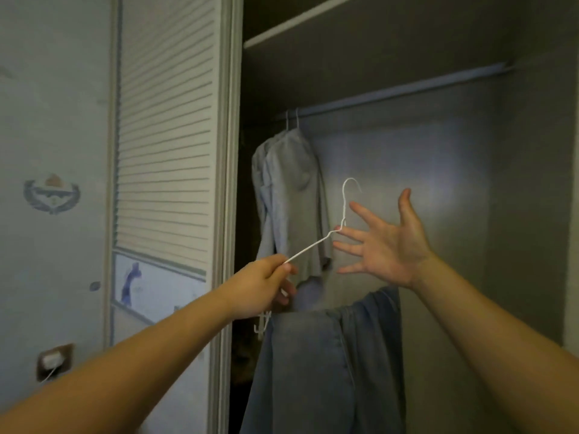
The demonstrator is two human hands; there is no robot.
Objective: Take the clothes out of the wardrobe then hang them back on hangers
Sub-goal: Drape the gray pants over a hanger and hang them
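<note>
Hanger (308, 247), white wire: arm-end pinched in left grip (263, 286), hook upright, neck touching wide-open, empty right grip (387, 245), seemingly to steady it for jeans (313, 364) draped just below; rail (391, 93) above.

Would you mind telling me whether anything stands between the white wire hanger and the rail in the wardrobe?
Nothing visible does. The white wire hanger, pinched by the left hand, has open air up to the grey-blue rail. The pale grey garments hang at the rail's left end; the open right hand is beside the hook.
</note>
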